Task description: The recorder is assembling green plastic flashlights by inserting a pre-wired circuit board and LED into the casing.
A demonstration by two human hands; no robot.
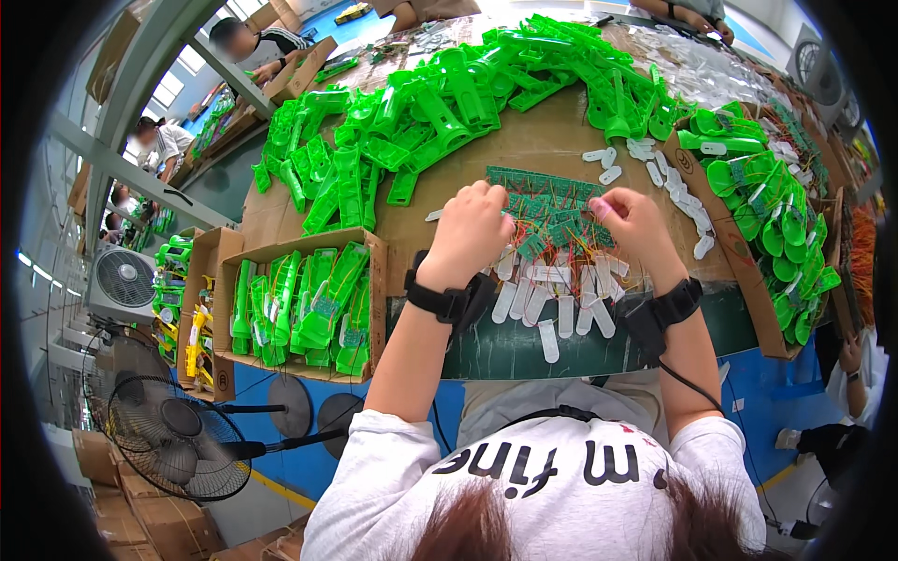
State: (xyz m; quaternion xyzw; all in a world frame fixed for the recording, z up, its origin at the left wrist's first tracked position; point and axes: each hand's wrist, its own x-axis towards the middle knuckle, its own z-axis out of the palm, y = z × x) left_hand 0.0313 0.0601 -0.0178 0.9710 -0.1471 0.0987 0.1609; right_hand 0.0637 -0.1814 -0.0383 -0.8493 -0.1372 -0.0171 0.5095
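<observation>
A long green circuit board panel lies across the middle of the bench between my two hands. My left hand is closed at its left end, the fingers curled and the fingertips partly hidden. At the right end my right hand pinches with thumb and fingers. Just below the panel, several small green circuit boards with red and yellow wires lie in a tangle. The wires run down to white oblong plastic pieces spread toward the bench's front edge.
Bright green plastic shells are heaped along the far side. A cardboard box of green shells stands at left, another cardboard box at right. Loose white pieces line the right. A black fan stands at lower left. Other people work beyond.
</observation>
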